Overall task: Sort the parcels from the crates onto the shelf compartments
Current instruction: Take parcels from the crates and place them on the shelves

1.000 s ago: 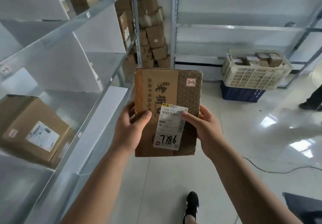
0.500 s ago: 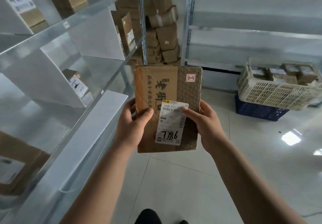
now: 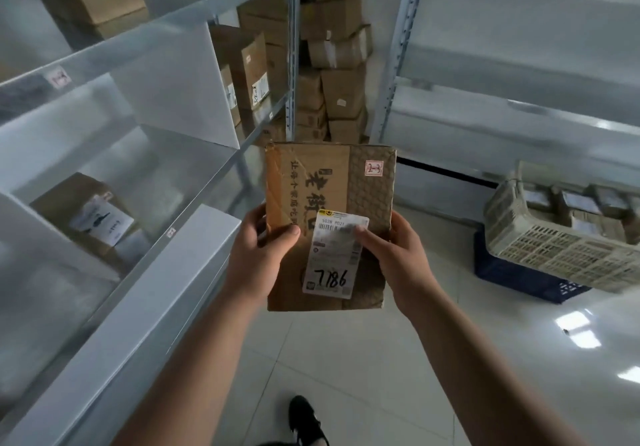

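Both hands, left hand (image 3: 258, 258) and right hand (image 3: 398, 255), grip the cardboard parcel (image 3: 329, 203) tagged 2-3, label 7186, so next up is probably finding the matching compartment on the shelf (image 3: 145, 43).

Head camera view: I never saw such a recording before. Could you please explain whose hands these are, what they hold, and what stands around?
No machine here: a person wears one camera on the head, so you see what they see. The left hand and right hand grip a brown parcel by its sides, thumbs on the front. Its white label reads 7186; a small sticker reads 2-3. On the left is the metal shelf, with a second parcel in one compartment. On the floor at right, a pale crate of parcels rests on a blue crate.
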